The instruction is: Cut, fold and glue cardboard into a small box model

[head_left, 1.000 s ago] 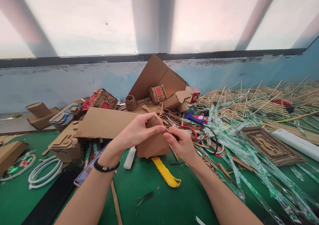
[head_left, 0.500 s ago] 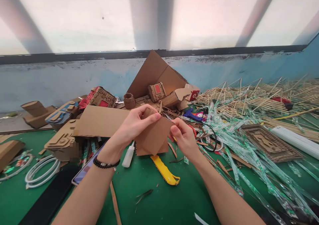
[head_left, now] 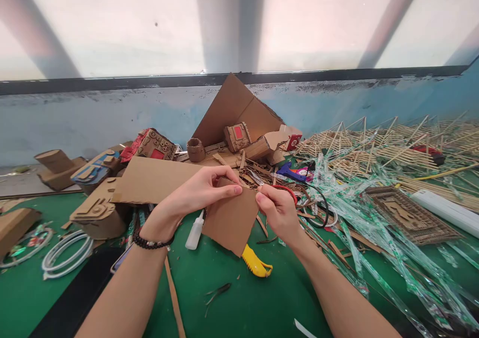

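A squarish piece of brown cardboard hangs tilted between my two hands over the green work surface. My left hand, with a dark bead bracelet at its wrist, pinches the top edge between thumb and fingers. At the upper right corner, my right hand is closed, thumb and forefinger pressed on the cardboard. Below lies a yellow utility knife, its front end hidden by the cardboard. A small white squeeze bottle lies left of the piece. A long cardboard strip extends behind my left hand.
Cardboard models, such as a rounded box, stand at left near a coiled white tube. Scraps and a blue glue gun lie behind my right hand. Green-printed clear wrappers and thin wooden sticks cover the right.
The cardboard piece has come down and turned in my hands, now covering more of the yellow knife. Both hands have lowered slightly and keep hold of it.
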The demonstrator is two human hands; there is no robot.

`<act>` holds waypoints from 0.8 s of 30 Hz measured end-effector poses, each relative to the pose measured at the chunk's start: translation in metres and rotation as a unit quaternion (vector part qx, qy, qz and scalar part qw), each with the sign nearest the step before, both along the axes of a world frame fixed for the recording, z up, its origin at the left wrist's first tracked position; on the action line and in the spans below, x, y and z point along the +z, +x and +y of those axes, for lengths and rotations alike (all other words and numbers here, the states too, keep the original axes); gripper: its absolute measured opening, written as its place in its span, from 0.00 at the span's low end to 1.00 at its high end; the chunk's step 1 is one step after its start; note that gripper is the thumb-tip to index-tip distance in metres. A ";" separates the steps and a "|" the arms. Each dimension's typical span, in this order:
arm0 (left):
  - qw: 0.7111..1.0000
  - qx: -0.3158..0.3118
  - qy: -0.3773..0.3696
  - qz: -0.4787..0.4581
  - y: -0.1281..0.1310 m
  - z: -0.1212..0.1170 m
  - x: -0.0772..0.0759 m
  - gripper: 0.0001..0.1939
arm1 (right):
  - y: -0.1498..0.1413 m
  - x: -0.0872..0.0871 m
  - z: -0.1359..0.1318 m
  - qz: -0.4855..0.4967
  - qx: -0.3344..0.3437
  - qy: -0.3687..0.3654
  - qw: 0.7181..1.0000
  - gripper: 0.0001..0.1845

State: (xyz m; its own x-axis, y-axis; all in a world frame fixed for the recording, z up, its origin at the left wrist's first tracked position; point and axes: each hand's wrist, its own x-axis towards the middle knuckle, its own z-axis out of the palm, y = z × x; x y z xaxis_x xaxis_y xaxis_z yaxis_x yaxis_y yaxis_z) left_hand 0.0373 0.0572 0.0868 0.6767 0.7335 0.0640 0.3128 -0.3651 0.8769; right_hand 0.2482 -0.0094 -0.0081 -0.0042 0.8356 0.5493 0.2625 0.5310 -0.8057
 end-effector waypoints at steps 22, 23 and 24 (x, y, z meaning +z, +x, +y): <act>0.994 0.068 -0.031 -0.074 0.012 0.000 -0.010 0.21 | -0.007 -0.011 0.011 0.059 -0.038 -0.043 0.997 0.24; 0.993 0.079 -0.026 -0.080 0.013 0.000 -0.010 0.22 | -0.007 -0.012 0.011 0.056 -0.029 -0.049 0.997 0.24; 0.992 0.087 -0.025 -0.090 0.014 -0.001 -0.011 0.22 | -0.007 -0.011 0.011 0.055 -0.023 -0.055 0.997 0.23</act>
State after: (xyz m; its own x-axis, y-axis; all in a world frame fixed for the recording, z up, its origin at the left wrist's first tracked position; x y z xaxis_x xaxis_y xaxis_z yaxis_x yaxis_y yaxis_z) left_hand 0.0512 0.0566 0.0762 0.5198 0.8440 0.1325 0.2050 -0.2738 0.9397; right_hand 0.2412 0.0019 -0.0195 0.0903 0.8887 0.4496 0.1911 0.4276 -0.8836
